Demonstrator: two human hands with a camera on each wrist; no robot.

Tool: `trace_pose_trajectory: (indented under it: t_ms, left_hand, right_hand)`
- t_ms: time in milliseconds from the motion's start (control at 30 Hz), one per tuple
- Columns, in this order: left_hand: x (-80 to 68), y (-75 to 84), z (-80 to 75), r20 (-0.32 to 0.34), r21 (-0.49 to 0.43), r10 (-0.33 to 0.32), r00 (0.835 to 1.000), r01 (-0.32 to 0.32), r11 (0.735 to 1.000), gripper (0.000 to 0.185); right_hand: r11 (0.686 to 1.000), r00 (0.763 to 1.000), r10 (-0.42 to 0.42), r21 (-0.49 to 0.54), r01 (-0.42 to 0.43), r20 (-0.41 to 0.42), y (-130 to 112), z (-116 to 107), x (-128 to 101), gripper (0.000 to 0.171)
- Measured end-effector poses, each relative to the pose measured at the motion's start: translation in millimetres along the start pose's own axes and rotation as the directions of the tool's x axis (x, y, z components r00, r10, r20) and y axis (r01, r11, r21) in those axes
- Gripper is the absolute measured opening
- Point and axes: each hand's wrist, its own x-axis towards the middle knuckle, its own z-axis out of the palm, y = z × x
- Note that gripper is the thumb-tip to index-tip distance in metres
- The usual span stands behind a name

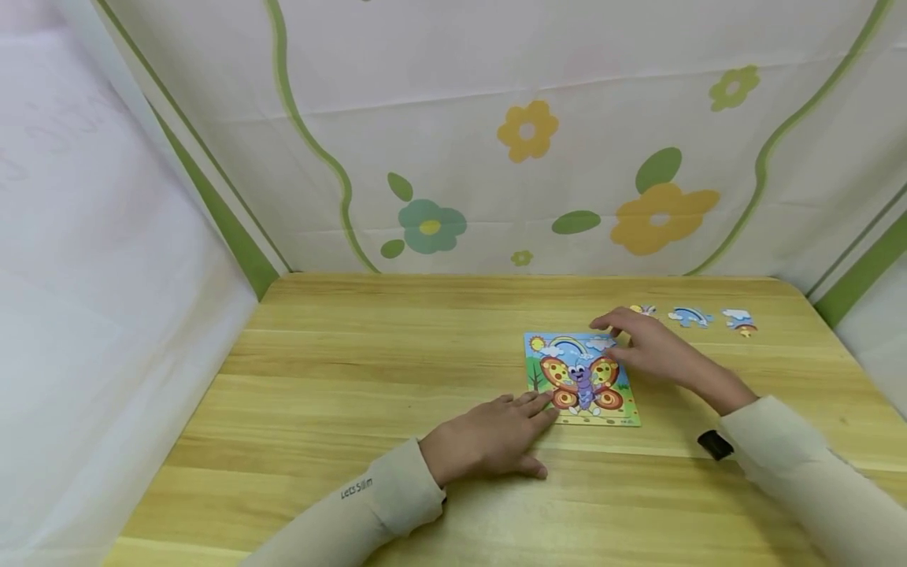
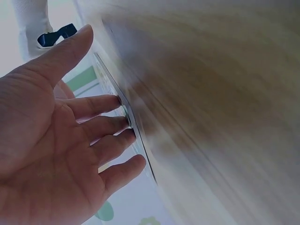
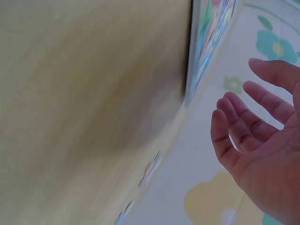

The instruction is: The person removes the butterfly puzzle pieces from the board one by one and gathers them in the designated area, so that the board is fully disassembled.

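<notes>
— Where is the puzzle (image 1: pixel 582 379)?

— Flat on the wooden counter (image 1: pixel 368 370), right of the middle, between both hands.

— And the left hand (image 1: pixel 489 442)?

— It lies palm down, fingers (image 2: pixel 105 105) straight, their tips touching the puzzle's left edge.

— The right hand (image 1: pixel 655 348)?

— Fingers relaxed, grasping nothing, over the puzzle's upper right corner. 3 loose pieces (image 1: pixel 693 316) lie just beyond it.

Around the butterfly puzzle board (image 1: pixel 583 379) the wooden table (image 1: pixel 354 370) lies bare from 7 to 11 o'clock, while the left hand (image 1: pixel 489 441) blocks its 7 o'clock corner, the right hand (image 1: pixel 655 346) covers 2 o'clock, and three loose puzzle pieces (image 1: pixel 690 316) sit beyond at 1 o'clock near the flowered backdrop (image 1: pixel 496 142).
</notes>
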Motion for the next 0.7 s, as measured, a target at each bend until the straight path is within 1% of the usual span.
trace_pose_trajectory:
  t_ms: [200,367,500,633,700]
  left_hand:
    - [0.1,-2.6,0.3,-0.004,-0.01,0.01,1.0,-0.01,1.0,0.083]
    - [0.1,-4.6,0.4,-0.014,-0.007,0.027,1.0,-0.027,1.0,0.082]
    - [0.2,-4.8,-0.2,-0.011,-0.011,0.03,0.999,-0.03,0.999,0.082]
    - [0.4,-4.7,-0.4,-0.008,-0.013,0.03,1.0,-0.031,0.999,0.083]
    - [0.7,-4.8,-0.4,-0.007,-0.018,0.032,0.999,-0.032,0.999,0.083]
  right_hand:
    - [0.999,0.997,-0.036,0.043,0.033,0.065,-13.9,15.3,8.8,0.039]
    - [0.994,0.99,-0.061,0.101,0.049,0.126,-24.2,26.7,14.1,0.039]
    - [0.987,0.983,-0.066,0.154,0.04,0.17,-29.7,33.5,16.4,0.038]
    - [0.986,0.975,-0.058,0.168,0.021,0.214,-33.3,37.5,19.4,0.038]
    - [0.986,0.972,-0.067,0.166,0.03,0.225,-34.4,38.6,20.7,0.038]
